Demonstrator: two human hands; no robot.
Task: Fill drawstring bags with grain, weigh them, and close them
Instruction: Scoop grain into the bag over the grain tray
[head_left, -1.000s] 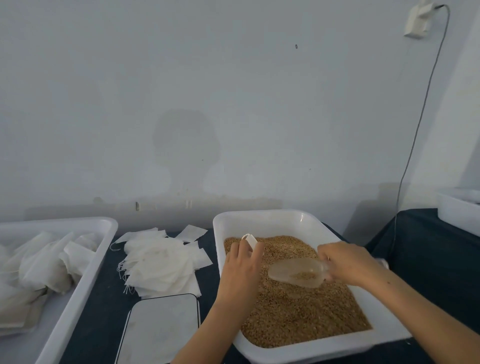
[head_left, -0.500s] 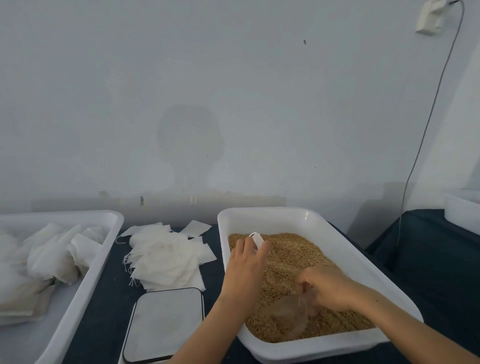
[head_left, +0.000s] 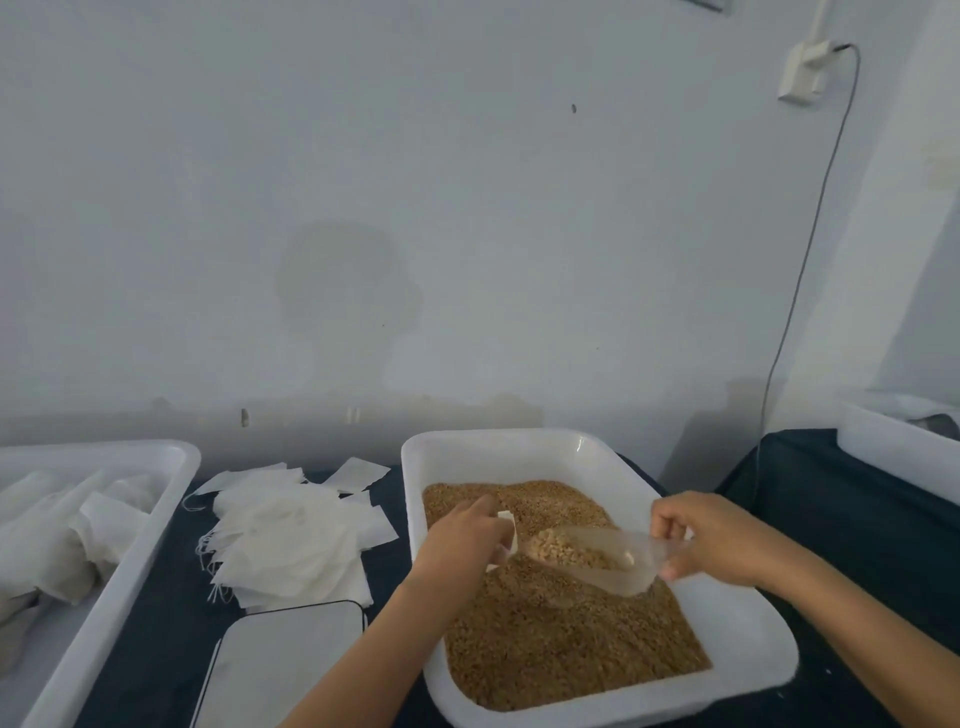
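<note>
A white tub (head_left: 748, 639) holds brown grain (head_left: 566, 639). Over the grain my left hand (head_left: 462, 540) holds a small white drawstring bag (head_left: 508, 525), of which only the mouth edge shows past my fingers. My right hand (head_left: 711, 535) grips the handle of a clear plastic scoop (head_left: 587, 556) loaded with grain. The scoop's tip points left and sits right at the bag's mouth. A flat scale (head_left: 285, 670) lies at the front, left of the tub.
A pile of empty white bags (head_left: 291, 535) lies on the dark cloth left of the tub. A white tray (head_left: 130, 551) at the far left holds more bags. Another white bin (head_left: 898, 441) stands at the right. A cable hangs down the wall.
My right hand dug the scoop into the near part of the grain, then lifted it, loaded, up to the bag's mouth. My left hand stayed in place with the bag.
</note>
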